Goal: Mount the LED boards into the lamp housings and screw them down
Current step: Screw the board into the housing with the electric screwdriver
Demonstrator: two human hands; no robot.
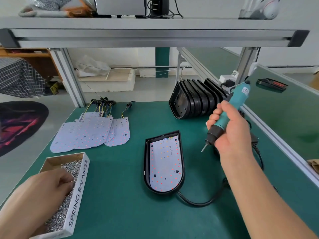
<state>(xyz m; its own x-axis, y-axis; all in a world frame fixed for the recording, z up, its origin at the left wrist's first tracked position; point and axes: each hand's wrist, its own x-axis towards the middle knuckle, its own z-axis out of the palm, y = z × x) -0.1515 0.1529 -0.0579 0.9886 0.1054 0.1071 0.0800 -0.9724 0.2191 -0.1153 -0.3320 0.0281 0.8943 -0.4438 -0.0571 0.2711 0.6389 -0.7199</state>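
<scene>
Item 1. Black D-shaped plastic lamp housing (146, 169): lies flat at the centre of the green-matted bench (120, 213), open side up. A white LED board with red and amber dots (164, 167) sits inside it, within the rim. A black cable (198, 202) runs out from its lower edge toward the right.

Item 2. Loose white LED boards with coloured wire tails (89, 133): fanned and overlapping, left of centre.

Item 3. Row of empty black housings (195, 100): standing on edge, upper right of centre.

Item 4. Shallow cardboard box lettered "SPRING BALANCER" (78, 190): lower left, filled with small silver screws (69, 168).

Item 5. Left hand (44, 188): in the box, fingers curled down into the screws; whether it has pinched one cannot be told.

Item 6. Right hand (233, 135): clasps a teal electric screwdriver (239, 96), held tilted in the air just right of the central housing, bit aimed down and left, clear of the board.
</scene>
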